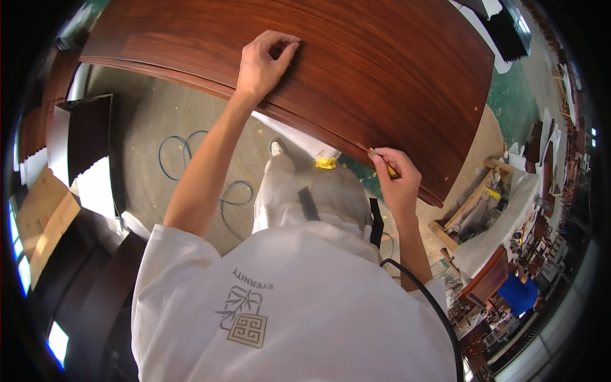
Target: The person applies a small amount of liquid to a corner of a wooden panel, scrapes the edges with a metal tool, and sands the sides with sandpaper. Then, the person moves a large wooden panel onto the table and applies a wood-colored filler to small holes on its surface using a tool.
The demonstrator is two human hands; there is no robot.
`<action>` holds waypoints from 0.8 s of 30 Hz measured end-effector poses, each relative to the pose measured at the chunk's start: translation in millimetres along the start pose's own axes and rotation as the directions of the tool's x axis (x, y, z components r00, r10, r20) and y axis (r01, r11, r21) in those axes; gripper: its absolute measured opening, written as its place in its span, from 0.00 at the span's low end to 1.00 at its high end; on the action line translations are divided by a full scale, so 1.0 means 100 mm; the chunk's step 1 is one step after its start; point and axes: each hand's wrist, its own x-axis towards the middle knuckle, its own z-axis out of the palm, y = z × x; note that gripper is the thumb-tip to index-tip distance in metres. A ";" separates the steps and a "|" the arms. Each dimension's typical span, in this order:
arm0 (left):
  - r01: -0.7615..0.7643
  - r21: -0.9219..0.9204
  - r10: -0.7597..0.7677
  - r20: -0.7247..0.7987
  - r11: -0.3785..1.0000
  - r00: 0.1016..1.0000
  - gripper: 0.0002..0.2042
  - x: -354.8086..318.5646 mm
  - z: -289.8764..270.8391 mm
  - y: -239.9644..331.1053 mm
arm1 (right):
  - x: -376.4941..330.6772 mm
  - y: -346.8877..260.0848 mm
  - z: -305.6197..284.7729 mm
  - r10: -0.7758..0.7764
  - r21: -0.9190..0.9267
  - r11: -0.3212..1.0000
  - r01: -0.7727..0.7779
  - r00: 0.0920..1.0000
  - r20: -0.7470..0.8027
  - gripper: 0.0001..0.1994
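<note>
A large reddish-brown wooden panel (356, 76) with a glossy, grained top and a grooved front edge spans the upper part of the head view. Over its surface, near the front edge, my left hand (262, 62) is closed, thumb and fingertips drawn together; whatever may be between them is too small to make out. Farther right, at the panel's front edge, my right hand (400, 177) grips a small tool (393, 172) with a yellow part. Its short tip (372, 153) touches or nearly touches the edge; the fingers hide most of it, so its exact kind is unclear.
Blue hose (237, 193) lies coiled on the floor at left. Dark wooden boards (89, 137) stand beyond it. Crumpled yellow material (326, 163) is below the panel edge. At right are a wooden crate (455, 219) of items and a person in blue (519, 293).
</note>
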 end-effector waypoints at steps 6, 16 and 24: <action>-0.003 -0.004 0.003 0.004 1.000 1.000 0.07 0.01 0.02 0.01 | 0.03 -0.05 -0.10 0.232 0.037 0.971 -0.235 0.970 0.069 0.03; -0.016 -0.004 0.016 0.001 1.000 1.000 0.06 0.01 0.02 0.00 | 0.11 -0.08 -0.03 0.071 -0.107 0.992 -0.066 0.997 0.042 0.03; -0.032 -0.007 0.032 -0.018 0.999 0.999 0.06 0.02 0.03 -0.01 | 0.09 -0.05 -0.12 0.106 -0.125 0.987 -0.098 0.993 0.054 0.05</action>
